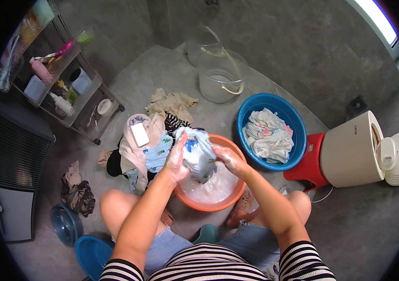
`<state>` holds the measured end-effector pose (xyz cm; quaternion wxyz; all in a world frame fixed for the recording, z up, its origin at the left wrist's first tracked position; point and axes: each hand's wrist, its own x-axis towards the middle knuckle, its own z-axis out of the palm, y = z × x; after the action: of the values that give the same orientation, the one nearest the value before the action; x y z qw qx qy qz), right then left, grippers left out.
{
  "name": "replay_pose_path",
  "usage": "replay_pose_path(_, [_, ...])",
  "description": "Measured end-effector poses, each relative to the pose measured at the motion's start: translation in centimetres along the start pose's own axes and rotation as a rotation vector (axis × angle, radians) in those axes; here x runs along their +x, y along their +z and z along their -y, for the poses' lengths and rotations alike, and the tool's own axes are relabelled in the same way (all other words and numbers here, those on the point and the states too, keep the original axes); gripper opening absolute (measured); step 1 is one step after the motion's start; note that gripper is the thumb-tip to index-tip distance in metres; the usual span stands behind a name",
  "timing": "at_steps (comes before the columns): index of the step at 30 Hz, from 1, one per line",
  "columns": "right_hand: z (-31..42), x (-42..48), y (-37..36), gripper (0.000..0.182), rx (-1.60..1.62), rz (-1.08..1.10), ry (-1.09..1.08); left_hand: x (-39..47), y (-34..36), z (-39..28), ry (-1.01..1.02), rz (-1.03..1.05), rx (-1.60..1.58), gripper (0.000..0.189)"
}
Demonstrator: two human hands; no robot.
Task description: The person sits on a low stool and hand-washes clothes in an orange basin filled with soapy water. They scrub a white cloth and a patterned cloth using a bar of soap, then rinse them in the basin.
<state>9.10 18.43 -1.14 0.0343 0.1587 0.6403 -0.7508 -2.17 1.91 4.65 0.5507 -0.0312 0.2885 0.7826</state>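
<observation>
Between my two hands a wet light-blue printed garment hangs over an orange basin. My left hand grips its left side, and my right hand has hold of its right edge. Suds cling to both hands. White foamy water fills the basin, and the lower end of the cloth hangs just above or in it; I cannot tell which. Left of the basin lies a heap of clothes with a pale pink garment and another light-blue printed garment. A white rectangular block rests on the heap.
Right of the orange basin stands a blue basin holding white clothes. Beside it is a red and cream spin-dryer-like machine. A clear bucket stands behind. At left are a wheeled shelf, a camouflage garment and more basins.
</observation>
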Motion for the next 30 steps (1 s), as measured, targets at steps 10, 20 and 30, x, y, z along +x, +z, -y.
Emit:
replay_pose_path(10, [4.3, -3.7, 10.7, 0.019, -1.096, -0.078, -0.708, 1.1, -4.5, 3.8, -0.101, -0.125, -0.074, 0.024])
replay_pose_path(20, [3.5, -1.0, 7.9, 0.021, -1.059, -0.366, -0.444, 0.1, 0.0, 3.5, 0.006, -0.286, 0.009, 0.034])
replay_pose_path(30, [1.4, 1.5, -1.6, 0.048, -0.45, -0.088, -0.019, -0.6, -0.8, 2.1, 0.108, -0.12, 0.459, 0.028])
